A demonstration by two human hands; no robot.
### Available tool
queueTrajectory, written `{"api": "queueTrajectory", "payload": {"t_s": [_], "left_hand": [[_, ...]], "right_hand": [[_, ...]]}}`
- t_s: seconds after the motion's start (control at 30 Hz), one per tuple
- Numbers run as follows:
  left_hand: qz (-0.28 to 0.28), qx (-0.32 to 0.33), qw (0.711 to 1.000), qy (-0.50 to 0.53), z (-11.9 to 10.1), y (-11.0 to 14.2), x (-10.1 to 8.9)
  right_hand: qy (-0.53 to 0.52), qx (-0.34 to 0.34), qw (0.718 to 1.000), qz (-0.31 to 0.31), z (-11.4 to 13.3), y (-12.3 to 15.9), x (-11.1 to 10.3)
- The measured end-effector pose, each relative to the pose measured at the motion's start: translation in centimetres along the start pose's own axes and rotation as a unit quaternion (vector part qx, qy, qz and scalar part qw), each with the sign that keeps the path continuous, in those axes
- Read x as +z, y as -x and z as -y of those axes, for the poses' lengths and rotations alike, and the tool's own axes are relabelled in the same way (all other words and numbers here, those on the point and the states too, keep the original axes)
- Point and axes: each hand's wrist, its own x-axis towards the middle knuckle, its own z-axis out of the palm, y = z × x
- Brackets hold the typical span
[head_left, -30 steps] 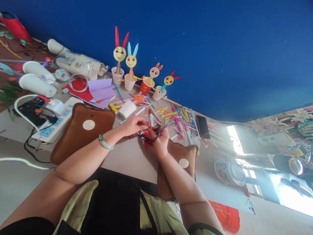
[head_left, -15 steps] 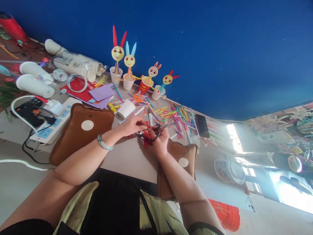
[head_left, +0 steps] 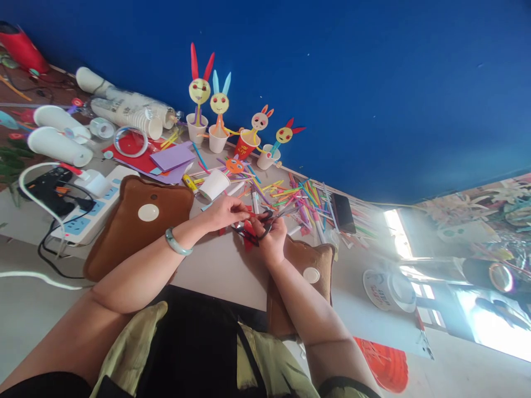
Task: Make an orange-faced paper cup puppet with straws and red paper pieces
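Scissors (head_left: 264, 234) with black handles are in my right grip (head_left: 272, 241), above the middle of the desk (head_left: 224, 271), away from its near edge. My fingers are closed around the handles; how wide the blades open, I cannot tell. Their long axis seems to go across the desk, but where the tip points is not clear. My left grip (head_left: 229, 212) is pinched almost shut on one small red piece (head_left: 250, 214). Both forearms reach forward and come together. I count four rabbit figures (head_left: 199, 91) in four cups (head_left: 218, 139) along the far edge, and two brown cushions (head_left: 143, 235).
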Motion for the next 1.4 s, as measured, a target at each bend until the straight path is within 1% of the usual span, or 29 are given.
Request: {"api": "queueTrajectory", "payload": {"t_s": [0.37,0.6,0.83,0.97,1.2,1.4], "left_hand": [[0.000,0.020,0.999,-0.026,0.58,-0.21,0.12],[-0.013,0.017,0.999,-0.050,0.48,-0.23,0.13],[-0.002,0.017,1.000,-0.016,0.06,0.07,0.18],[0.009,0.025,1.000,-0.002,0.22,0.12,0.29],[-0.006,0.023,0.999,-0.030,0.87,-0.24,0.16],[0.014,0.026,1.000,-0.006,0.61,-0.04,0.30]], "right_hand": [[-0.012,0.018,1.000,-0.014,-0.18,0.07,0.06],[-0.024,0.012,1.000,-0.012,-0.30,-0.05,0.06],[-0.030,0.010,0.999,-0.014,-0.22,-0.09,0.00],[-0.029,0.012,0.999,-0.015,-0.17,-0.10,-0.02],[-0.058,0.007,0.998,-0.020,-0.35,-0.05,0.15],[-0.073,0.029,0.997,-0.008,-0.22,-0.05,0.10]]}}
